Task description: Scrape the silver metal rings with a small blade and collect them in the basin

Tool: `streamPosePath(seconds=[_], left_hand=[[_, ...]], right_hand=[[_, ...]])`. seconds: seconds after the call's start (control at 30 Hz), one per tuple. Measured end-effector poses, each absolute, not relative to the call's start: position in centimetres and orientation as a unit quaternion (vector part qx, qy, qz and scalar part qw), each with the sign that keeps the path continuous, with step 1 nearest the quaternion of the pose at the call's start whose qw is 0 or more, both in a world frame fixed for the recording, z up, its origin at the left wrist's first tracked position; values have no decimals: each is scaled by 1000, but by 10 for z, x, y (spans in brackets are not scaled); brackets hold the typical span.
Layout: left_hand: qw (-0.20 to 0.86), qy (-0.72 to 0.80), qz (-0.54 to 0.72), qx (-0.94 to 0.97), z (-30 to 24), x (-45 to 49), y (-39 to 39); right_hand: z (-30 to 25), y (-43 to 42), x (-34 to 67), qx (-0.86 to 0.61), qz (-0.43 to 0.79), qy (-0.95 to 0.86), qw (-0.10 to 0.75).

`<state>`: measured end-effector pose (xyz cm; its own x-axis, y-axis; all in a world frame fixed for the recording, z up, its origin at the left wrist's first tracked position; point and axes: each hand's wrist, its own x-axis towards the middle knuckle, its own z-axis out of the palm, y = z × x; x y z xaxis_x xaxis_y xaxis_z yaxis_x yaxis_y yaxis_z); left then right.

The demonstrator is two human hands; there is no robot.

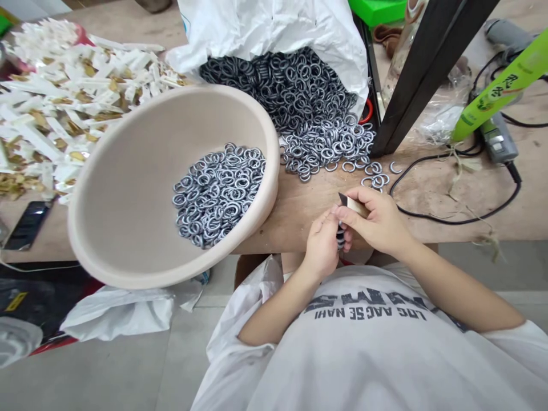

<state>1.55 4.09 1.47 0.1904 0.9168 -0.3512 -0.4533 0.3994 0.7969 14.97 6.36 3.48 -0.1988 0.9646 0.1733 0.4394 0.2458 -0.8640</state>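
My left hand (324, 242) is closed around several grey rings (341, 237), which show as a short stack between my fingers. Pressed close beside it, my right hand (381, 220) grips a small knife (355, 206) with a pale handle and a short dark blade; the blade's tip is just above my left fingertips. A large beige basin (120, 188) tilts at the table's edge to the left, with many grey rings (220, 197) lying in its lower right side. More rings (327, 145) spill from a white sack (274, 28) behind my hands.
White and tan scraps (55, 114) are heaped at the left, near a dark phone (28, 225). To the right stand a black metal post (428, 74) and a green tube-shaped package (500, 85). A black cable (454, 222) loops across the wooden table (291, 220).
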Motion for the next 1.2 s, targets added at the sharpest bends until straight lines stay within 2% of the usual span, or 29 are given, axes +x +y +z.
streamPosePath(seconds=[0.13, 0.27, 0.4, 0.73, 0.87, 0.97, 1.03, 1.07, 1.2], left_hand=[[726, 413, 488, 253, 19, 15, 42], [703, 451, 504, 217, 22, 16, 43], [690, 453, 521, 217, 22, 18, 43], [682, 455, 526, 225, 22, 21, 41], [686, 454, 520, 231, 20, 20, 40], [702, 432, 494, 277, 16, 18, 35], [719, 411, 470, 306, 14, 16, 32], [724, 406, 464, 311, 13, 15, 31], [722, 416, 472, 287, 13, 8, 36]], right_hand=[[35, 56, 154, -508, 274, -730, 366], [37, 43, 155, -500, 154, -806, 278], [40, 38, 153, -497, 113, -823, 250], [48, 43, 155, -486, 149, -823, 252], [47, 44, 154, -468, 262, -801, 264], [35, 57, 162, -507, 331, -732, 313], [26, 73, 171, -584, 276, -664, 376], [23, 83, 175, -607, 242, -658, 375], [21, 121, 175, -640, 97, -729, 222]])
